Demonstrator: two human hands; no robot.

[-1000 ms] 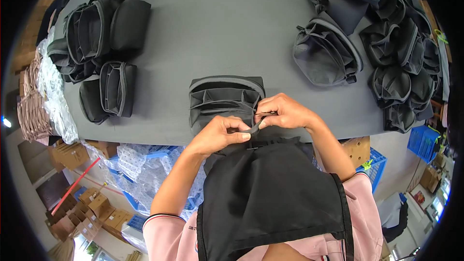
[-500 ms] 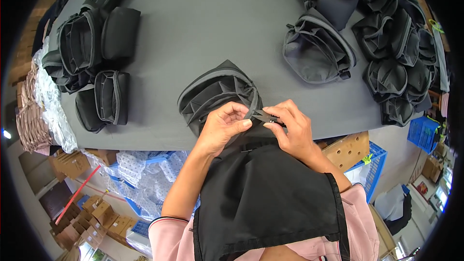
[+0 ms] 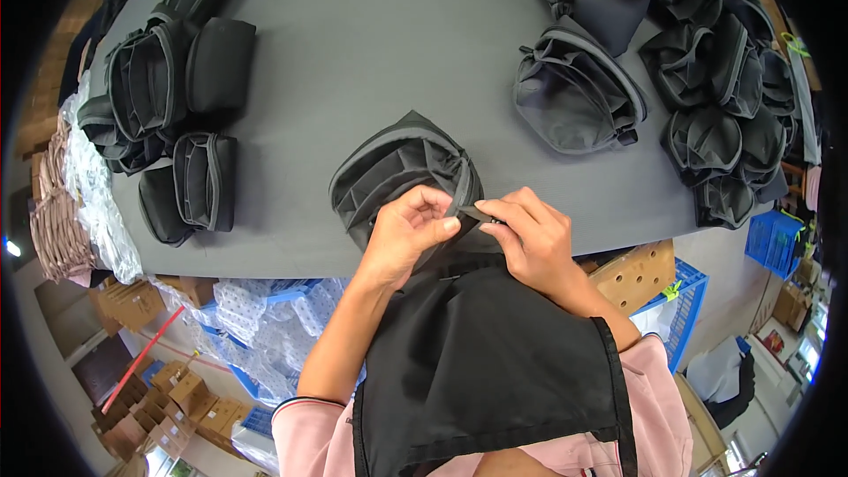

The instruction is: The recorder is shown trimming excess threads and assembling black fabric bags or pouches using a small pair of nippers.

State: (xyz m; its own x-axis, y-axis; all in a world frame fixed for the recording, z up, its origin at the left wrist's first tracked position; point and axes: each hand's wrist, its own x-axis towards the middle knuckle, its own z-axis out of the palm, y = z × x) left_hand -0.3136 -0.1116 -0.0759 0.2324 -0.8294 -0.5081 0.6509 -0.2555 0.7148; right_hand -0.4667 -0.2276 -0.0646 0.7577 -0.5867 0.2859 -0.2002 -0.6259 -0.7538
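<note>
A black fabric pouch [image 3: 375, 178] with a grey-edged zip opening and inner dividers lies gaping at the table's near edge. My left hand [image 3: 406, 231] is closed on the pouch's right edge, pinching the zip end between thumb and fingers. Close beside it, my right hand [image 3: 536, 237] grips small dark thread snips [image 3: 475, 214]. Their tips point left and meet the pinched zip end, with the blades looking closed together. Whether a thread lies between them is too small to make out.
A similar open pouch [image 3: 579, 97] lies to the right, near a heap of pouches [image 3: 707, 141]. More pouches [image 3: 146, 79] are piled at the left of the grey table [image 3: 353, 44]. Below the edge are blue crates [image 3: 693, 318] and clear plastic wrap [image 3: 256, 318].
The snips' blades, spread apart before, have come together at the zip end. My right hand has shifted very slightly, while my left keeps its pinch.
</note>
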